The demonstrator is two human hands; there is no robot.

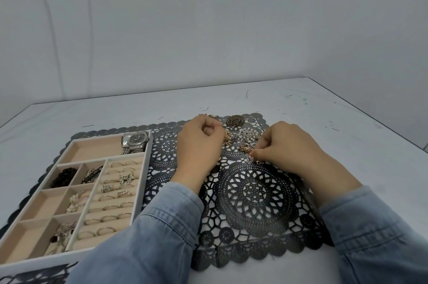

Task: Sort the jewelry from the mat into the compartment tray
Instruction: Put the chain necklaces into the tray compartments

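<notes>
Two denim sleeves – left sleeve [143, 237], right sleeve [375, 237] – reach in from the bottom edge over a black lace mat [254, 193] on a white table [347, 121].

The compartment tray [143, 177] sits on the mat's left part, its long axis running near to far. Its nearest small cell holds mixed silver pieces [62, 235]. Rows of rings [111, 202] fill the padded right-hand section. Farther back lie pearl earrings [74, 201], a hair clip [92, 173] and dark beads [62, 176]. A steel watch [135, 141] lies in the far compartment, face up.

The right hand [291, 147] rests on the mat with thumb and fingertips closed in a tight pinch on a fine chain [254, 159]. The chain's gold clasp lies on the mat just nearer than the fingertips; which way the rest runs cannot be told.

The left hand [199, 144] is curled into a loose fist beside the unsorted pile [245, 135] – whether it holds anything cannot be told.

The pile sits at the mat's far edge: a gold link chain [228, 137], a pearl piece [250, 134] and, farthest, a bronze rosette [235, 120]. A lone ring [170, 133] lies left of the left hand, between it and the tray.

A plain pale wall [208, 29] stands behind the table.
</notes>
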